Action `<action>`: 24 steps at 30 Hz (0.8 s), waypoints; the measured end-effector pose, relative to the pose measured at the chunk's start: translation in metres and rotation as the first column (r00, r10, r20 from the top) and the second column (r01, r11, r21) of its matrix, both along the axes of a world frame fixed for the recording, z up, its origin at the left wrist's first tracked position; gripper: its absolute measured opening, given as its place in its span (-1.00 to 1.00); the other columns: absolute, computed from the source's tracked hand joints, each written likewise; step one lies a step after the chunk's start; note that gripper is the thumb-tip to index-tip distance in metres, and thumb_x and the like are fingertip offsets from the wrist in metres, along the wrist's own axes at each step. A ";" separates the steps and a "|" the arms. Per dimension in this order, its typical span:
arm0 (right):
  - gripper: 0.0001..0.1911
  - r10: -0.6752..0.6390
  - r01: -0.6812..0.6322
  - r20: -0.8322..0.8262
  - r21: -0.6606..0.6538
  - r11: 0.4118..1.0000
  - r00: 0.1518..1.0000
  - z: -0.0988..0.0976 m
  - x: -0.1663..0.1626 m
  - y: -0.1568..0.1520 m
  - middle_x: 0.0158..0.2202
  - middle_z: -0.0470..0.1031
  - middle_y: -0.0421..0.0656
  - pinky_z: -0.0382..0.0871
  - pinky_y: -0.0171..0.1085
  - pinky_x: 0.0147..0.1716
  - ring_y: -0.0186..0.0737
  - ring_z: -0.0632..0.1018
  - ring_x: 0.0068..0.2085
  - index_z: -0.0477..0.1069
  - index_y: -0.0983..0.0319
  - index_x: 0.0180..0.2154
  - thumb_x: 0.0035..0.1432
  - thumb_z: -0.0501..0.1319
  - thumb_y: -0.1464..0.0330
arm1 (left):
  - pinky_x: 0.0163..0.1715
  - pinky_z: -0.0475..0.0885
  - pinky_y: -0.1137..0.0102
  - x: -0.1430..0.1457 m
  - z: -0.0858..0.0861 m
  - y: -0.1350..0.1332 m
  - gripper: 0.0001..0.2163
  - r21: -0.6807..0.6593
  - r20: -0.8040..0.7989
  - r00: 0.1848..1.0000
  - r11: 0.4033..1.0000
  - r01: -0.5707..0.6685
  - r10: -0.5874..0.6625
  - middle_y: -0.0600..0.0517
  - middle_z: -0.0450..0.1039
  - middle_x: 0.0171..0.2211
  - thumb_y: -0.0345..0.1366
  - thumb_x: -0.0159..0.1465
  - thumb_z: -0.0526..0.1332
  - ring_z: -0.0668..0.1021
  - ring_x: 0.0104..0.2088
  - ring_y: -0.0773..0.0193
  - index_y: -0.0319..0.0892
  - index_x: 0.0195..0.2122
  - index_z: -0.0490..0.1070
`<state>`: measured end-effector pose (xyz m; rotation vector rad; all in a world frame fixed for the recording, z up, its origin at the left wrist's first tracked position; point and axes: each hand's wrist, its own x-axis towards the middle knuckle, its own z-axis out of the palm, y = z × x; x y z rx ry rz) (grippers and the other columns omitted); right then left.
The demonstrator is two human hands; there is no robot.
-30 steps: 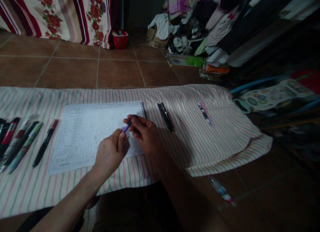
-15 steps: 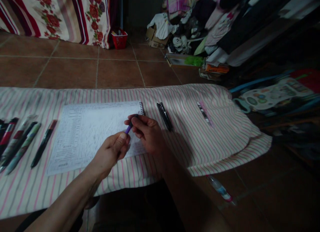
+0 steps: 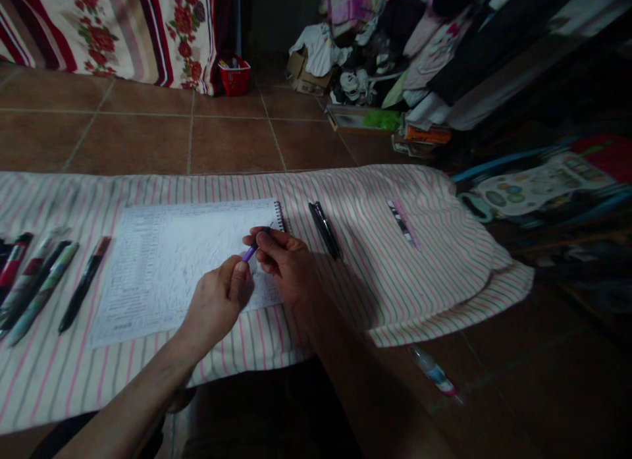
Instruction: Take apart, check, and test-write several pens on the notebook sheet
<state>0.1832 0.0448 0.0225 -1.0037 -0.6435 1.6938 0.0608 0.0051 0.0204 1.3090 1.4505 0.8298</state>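
Note:
Both hands meet over a spiral notebook whose open page is covered in scribbles. My right hand pinches the dark front end of a purple pen. My left hand grips the pen's rear end with thumb and fingers closed. The pen is lifted a little above the page, near the notebook's right edge. A black pen lies just right of the spiral binding.
A striped pink and white cloth covers the low surface. Several pens lie in a row at the left. A patterned pen lies further right, a small bottle on the tiled floor. Clutter and clothes fill the back right.
The hands keep hold of the purple pen, with small shifts of the left thumb and fingers. The view has drifted slightly; nothing else has moved.

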 end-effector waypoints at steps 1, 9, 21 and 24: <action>-0.86 0.014 -0.014 0.022 0.014 1.000 1.000 0.000 0.000 0.000 -0.41 0.58 -0.18 0.14 -0.44 -0.65 -0.50 0.35 -0.57 0.53 0.23 -0.41 -0.09 0.34 0.32 | -0.66 0.07 0.49 0.000 0.000 0.000 -0.69 -0.014 0.025 1.000 1.000 -0.013 0.014 0.14 0.16 -0.67 -0.06 0.22 0.10 0.20 -0.66 0.42 -0.15 -0.54 0.22; -0.74 -0.218 0.132 0.460 0.212 0.968 0.861 -0.004 0.018 0.020 -0.35 0.54 -0.16 0.19 -0.39 -0.60 -0.38 0.47 -0.48 0.48 0.22 -0.23 0.04 0.25 0.24 | -0.71 0.02 0.58 -0.006 0.003 0.008 -0.72 -0.260 0.399 0.844 0.927 -0.271 0.358 0.24 0.00 -0.71 -0.06 0.15 0.20 0.11 -0.72 0.52 -0.22 -0.42 0.36; -0.82 -0.267 -0.287 0.870 0.403 0.869 0.414 -0.022 0.014 0.020 -0.25 0.47 -0.13 0.33 -0.24 -0.24 -0.28 0.47 -0.34 0.52 0.16 -0.26 0.05 0.23 0.44 | -0.73 -0.03 0.57 -0.011 -0.003 0.007 -0.69 -0.212 0.396 0.870 0.951 -0.225 0.294 0.25 -0.02 -0.74 -0.05 0.15 0.22 0.09 -0.73 0.52 -0.24 -0.36 0.40; -0.85 -0.270 -0.324 0.905 0.376 0.868 0.328 -0.023 0.012 0.020 -0.25 0.49 -0.09 0.33 -0.21 -0.19 -0.20 0.50 -0.25 0.53 0.18 -0.30 0.09 0.20 0.44 | -0.72 -0.02 0.57 -0.011 -0.004 0.006 -0.66 -0.207 0.384 0.886 0.959 -0.193 0.261 0.24 0.05 -0.74 -0.01 0.14 0.21 0.13 -0.73 0.51 -0.24 -0.31 0.40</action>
